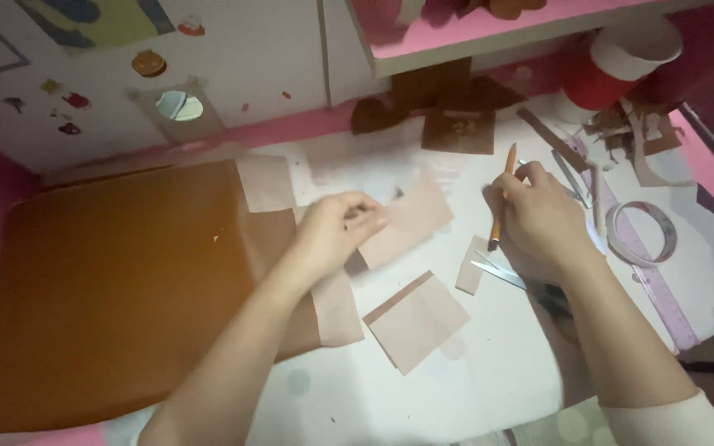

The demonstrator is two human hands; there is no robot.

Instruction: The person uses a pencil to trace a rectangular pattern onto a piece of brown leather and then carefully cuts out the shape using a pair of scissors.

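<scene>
Right hand (539,216) grip clenched on pencil (502,198), scissors (510,277) half-hidden beneath; blurred left hand (336,231) pinches paper pc (406,223).

A large flat sheet of brown leather-like material (117,281) covers the left of the white, faintly dotted tabletop (456,380), whose raised edge is pink. The small cut pieces of thin material (417,320) are pale pinkish beige, and the slim pencil (502,198) is orange. The paper cup (613,66) is red with a white rim, and the flat plastic ruler (663,289) is pale lilac.
</scene>
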